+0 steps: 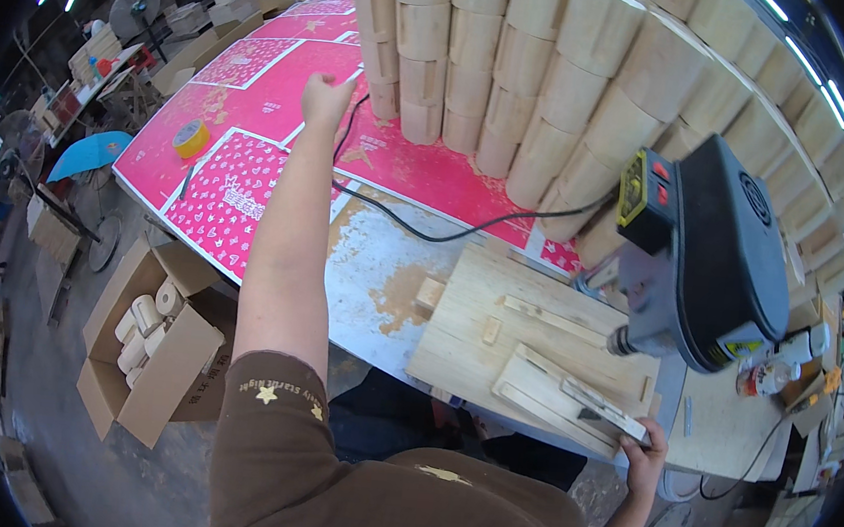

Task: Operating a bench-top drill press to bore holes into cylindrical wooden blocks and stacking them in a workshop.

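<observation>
My left arm stretches far over the pink-covered table (265,109). At its end my left hand (327,98) is raised beside the stacked wooden pieces (424,73), thumb apart from the fingers and nothing seen in it. Low on the right, my right hand (644,452) has its fingers closed round the end of a narrow wooden strip (600,404). That strip lies along a slanted wooden jig (541,394) on a plywood board (467,318). Over the board stands a black drill press (729,250), its chuck (620,343) above the jig's far side.
Tall wooden stacks wall off the back and right. A black cable (434,237) crosses the table to the drill press. Yellow tape (191,138) lies at the left. An open carton (156,381) of pale rounded pieces stands on the floor. Sawdust (399,297) covers part of the worktop.
</observation>
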`<state>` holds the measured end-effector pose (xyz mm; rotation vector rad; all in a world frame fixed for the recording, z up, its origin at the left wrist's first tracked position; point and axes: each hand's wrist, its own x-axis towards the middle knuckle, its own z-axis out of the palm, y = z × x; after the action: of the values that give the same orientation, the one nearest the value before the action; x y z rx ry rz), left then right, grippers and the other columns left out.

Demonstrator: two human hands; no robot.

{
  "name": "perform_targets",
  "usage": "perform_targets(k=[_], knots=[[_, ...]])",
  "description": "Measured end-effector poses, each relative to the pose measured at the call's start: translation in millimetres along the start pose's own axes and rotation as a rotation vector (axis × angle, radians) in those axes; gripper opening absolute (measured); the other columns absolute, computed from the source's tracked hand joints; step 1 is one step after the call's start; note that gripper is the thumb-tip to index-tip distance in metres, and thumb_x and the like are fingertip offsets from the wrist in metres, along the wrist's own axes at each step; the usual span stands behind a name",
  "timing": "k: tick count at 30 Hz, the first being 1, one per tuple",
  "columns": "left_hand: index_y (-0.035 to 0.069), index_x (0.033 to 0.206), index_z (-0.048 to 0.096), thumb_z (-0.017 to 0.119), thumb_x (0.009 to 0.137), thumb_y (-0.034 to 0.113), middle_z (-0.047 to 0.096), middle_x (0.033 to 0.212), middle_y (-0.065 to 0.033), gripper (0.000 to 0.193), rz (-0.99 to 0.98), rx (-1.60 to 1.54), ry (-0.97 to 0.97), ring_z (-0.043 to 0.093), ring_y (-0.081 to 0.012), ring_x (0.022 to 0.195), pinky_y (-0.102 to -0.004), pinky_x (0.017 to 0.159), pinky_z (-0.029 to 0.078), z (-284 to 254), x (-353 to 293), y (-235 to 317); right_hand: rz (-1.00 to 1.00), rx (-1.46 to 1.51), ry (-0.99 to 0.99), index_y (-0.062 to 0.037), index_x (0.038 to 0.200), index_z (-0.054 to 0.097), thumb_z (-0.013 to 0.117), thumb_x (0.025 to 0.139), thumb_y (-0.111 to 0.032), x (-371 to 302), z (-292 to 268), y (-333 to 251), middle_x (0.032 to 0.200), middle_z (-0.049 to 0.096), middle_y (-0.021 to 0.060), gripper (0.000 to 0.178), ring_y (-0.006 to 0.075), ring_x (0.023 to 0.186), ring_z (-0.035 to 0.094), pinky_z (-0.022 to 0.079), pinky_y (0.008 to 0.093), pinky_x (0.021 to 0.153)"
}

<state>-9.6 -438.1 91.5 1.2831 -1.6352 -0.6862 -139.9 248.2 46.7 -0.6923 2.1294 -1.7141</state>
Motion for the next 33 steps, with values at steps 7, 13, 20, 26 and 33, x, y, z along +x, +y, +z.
perform_targets(k=[7,13,20,26,33], knots=[[-0.003,0.105,0.056,0.078,0.060,0.029,0.063,0.094,-0.0174,0.059,-0.026,0.070,-0.143,0.062,-0.0269,0.088,-0.0348,0.077,0.048,32,4,-62,0.136,-0.388,-0.082,-0.0016,0.084,0.058,0.064,0.063,0.009,8,-6,-21,0.078,0.057,0.0024,0.023,0.0102,0.074,0.052,0.041,0.0230,0.066],[-0.005,0.118,0.044,0.081,0.055,0.024,0.051,0.112,-0.0235,0.078,0.035,-0.244,-0.356,0.054,-0.0309,0.102,-0.0376,0.085,0.045,86,-1,-53,0.208,-0.443,-0.076,-0.0020,0.084,0.061,0.065,0.058,0.016,11,-5,-25,0.076,0.059,0.0033,0.032,0.0108,0.071,0.054,0.042,0.0229,0.066],[-0.001,0.130,0.028,0.083,0.050,0.019,0.041,0.126,-0.0203,0.099,0.121,-0.165,-0.024,0.044,-0.0278,0.115,-0.0380,0.093,0.042,106,31,-38,0.324,-0.409,-0.049,-0.0019,0.082,0.062,0.068,0.062,0.014,13,-6,-29,0.075,0.058,0.0004,0.025,0.0076,0.071,0.054,0.044,0.0208,0.063],[0.000,0.127,0.031,0.085,0.048,0.018,0.044,0.123,-0.0157,0.097,0.266,-0.356,-0.235,0.044,-0.0274,0.115,-0.0375,0.096,0.039,113,56,-35,0.352,-0.691,-0.204,0.0007,0.099,0.062,0.062,0.070,0.011,19,-4,-54,0.098,0.063,0.0109,0.031,0.0204,0.094,0.057,0.043,0.0283,0.084],[0.002,0.119,0.033,0.083,0.047,0.012,0.052,0.112,-0.0158,0.088,0.138,-0.477,-0.192,0.052,-0.0296,0.108,-0.0400,0.091,0.043,129,58,-42,0.467,-0.558,-0.202,-0.0009,0.102,0.061,0.059,0.071,0.012,17,1,-60,0.098,0.062,0.0105,0.034,0.0181,0.092,0.056,0.044,0.0278,0.080]])
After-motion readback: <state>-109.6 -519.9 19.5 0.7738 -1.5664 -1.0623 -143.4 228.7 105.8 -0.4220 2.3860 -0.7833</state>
